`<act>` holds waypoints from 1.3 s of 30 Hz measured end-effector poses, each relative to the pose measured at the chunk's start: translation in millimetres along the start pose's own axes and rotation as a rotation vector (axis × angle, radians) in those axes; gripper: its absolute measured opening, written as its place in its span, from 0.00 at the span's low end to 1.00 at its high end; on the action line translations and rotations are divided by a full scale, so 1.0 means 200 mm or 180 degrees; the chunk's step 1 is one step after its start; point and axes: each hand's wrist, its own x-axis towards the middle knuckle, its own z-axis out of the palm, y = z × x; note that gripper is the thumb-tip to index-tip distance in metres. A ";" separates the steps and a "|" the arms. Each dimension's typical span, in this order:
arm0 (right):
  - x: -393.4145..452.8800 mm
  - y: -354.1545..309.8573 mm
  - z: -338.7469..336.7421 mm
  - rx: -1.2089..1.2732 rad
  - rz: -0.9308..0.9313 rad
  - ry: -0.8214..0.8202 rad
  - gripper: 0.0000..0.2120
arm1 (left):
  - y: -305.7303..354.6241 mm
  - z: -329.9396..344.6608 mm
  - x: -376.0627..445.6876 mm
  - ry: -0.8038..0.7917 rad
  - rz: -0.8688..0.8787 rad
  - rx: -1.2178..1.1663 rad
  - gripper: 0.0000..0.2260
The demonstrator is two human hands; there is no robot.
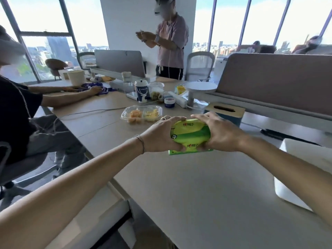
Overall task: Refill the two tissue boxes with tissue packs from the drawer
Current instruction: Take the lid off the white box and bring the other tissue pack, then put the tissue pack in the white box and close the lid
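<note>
Both of my hands grip a green tissue pack over the middle of the desk. My left hand squeezes its left end and my right hand wraps its right end. A second green tissue pack lies flat on the desk right beneath it, mostly hidden. Behind my right hand stands a blue tissue box with a wooden slotted lid. A white box sits at the right edge of the desk, partly covered by my right forearm.
A clear fruit container, a blue-and-white cup, a small jar and a power strip crowd the far desk. A seated person is at left, another person stands beyond. A grey divider runs along the right.
</note>
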 end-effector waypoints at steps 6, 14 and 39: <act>-0.45 0.26 -0.25 -0.0129 0.0506 0.0354 0.51 | 0.45 0.17 0.19 -0.0150 0.0691 -0.0315 0.43; -0.93 0.61 -0.51 -0.0331 0.1211 0.0836 0.47 | 1.01 0.42 0.52 -0.0372 0.1285 -0.0416 0.43; -1.22 1.02 -0.30 -0.0524 0.1343 0.0667 0.36 | 1.23 0.82 0.62 -0.0593 0.1448 0.0066 0.35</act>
